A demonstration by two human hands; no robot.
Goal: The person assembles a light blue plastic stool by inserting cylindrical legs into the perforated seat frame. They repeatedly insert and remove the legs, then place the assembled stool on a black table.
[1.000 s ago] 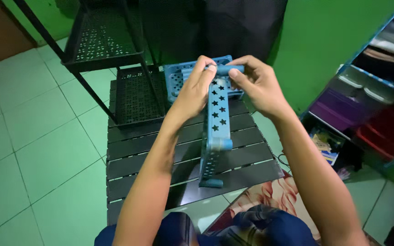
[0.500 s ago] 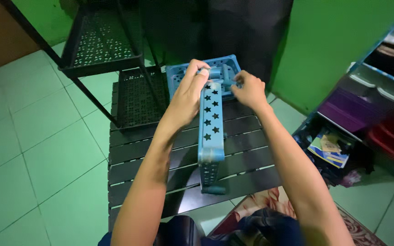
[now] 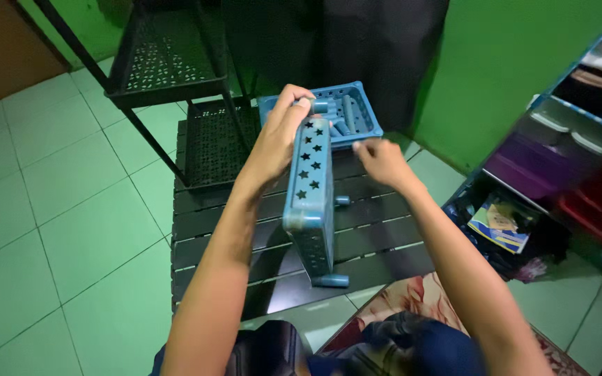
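We see left hand (image 3: 281, 136) clamped on far top corner of blue star-cut panel (image 3: 309, 186). Panel stands on edge on dark slatted surface (image 3: 384, 240), long axis running near to far, near end resting by small blue peg foot (image 3: 331, 280). Right hand (image 3: 382, 161) just right of panel's far end, apart from it, fingers loosely curled, holding nothing. Blue tray (image 3: 360, 115) with tube pieces lies beyond both hands, far side; right hand nearer it. Black perforated rack (image 3: 168, 63) far left.
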